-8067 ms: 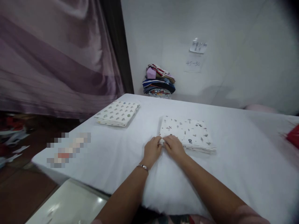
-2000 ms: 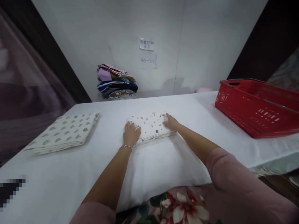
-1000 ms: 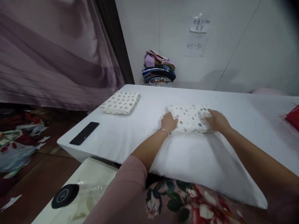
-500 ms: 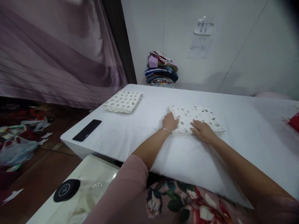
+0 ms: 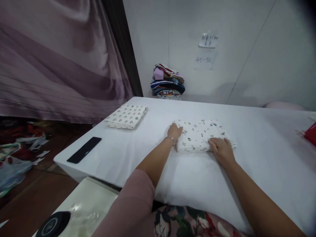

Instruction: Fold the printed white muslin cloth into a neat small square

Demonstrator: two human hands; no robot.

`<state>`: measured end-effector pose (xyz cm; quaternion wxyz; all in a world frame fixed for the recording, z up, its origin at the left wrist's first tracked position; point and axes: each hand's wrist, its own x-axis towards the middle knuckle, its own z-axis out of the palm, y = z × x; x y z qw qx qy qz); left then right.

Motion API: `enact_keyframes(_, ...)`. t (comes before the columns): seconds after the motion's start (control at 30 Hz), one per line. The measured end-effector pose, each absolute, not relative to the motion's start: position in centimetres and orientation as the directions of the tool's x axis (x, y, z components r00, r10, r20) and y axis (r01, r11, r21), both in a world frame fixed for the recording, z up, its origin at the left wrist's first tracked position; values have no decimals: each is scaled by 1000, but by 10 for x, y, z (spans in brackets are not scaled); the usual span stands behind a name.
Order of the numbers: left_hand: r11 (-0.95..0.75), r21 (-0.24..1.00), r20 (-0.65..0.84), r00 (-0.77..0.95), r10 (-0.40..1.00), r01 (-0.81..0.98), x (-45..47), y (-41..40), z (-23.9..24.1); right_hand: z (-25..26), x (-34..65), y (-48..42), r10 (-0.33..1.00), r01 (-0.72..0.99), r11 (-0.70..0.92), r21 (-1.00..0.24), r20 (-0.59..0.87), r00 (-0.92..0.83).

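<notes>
A folded white cloth (image 5: 197, 133) with a small plant print lies flat on the white-covered table (image 5: 138, 148). My left hand (image 5: 174, 131) is closed at its left edge, thumb on top and the other fingers partly hidden along the side. At the near right edge my right hand (image 5: 222, 149) is bent over the folded layers, its fingers close together on the fabric. Farther left rests a second folded cloth (image 5: 127, 116), cream with grey and green motifs, which neither hand touches.
A black phone (image 5: 84, 150) lies near the table's left edge. Folded fabrics (image 5: 168, 82) are stacked by the wall. A pale surface (image 5: 91, 200) with a round black object (image 5: 54, 223) stands lower left. Something red (image 5: 311, 133) is at far right.
My right hand has slid right along the cloth's near edge, and its spread fingers have drawn together. The left hand stays at the left edge. The whole view has tilted up slightly.
</notes>
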<state>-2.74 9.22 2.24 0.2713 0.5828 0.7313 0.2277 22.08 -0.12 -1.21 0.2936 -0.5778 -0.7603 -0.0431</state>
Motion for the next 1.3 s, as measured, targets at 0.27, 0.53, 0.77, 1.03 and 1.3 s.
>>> enact_keyframes(0.27, 326, 739, -251, -208, 946, 590, -37, 117, 21, -16, 223, 4, 861, 889, 335, -311, 485, -155)
enact_keyframes(0.53, 317, 801, -212, -255, 944, 508, -41, 116, 11, -16, 224, 4, 856, 886, 345, -310, 491, -162)
enact_keyframes(0.77, 344, 832, -225, -302, 926, 436, -44, 131, 2, -17, 224, 5, 850, 895, 349, -278, 496, -178)
enact_keyframes(1.03, 340, 790, -196, -315, 929, 511, -37, 153, 8, -20, 225, 6, 831, 895, 369, -250, 519, -198)
enact_keyframes(1.3, 259, 681, -87, -275, 958, 685, -26, 148, 11, -16, 224, 4, 848, 888, 365, -279, 494, -193)
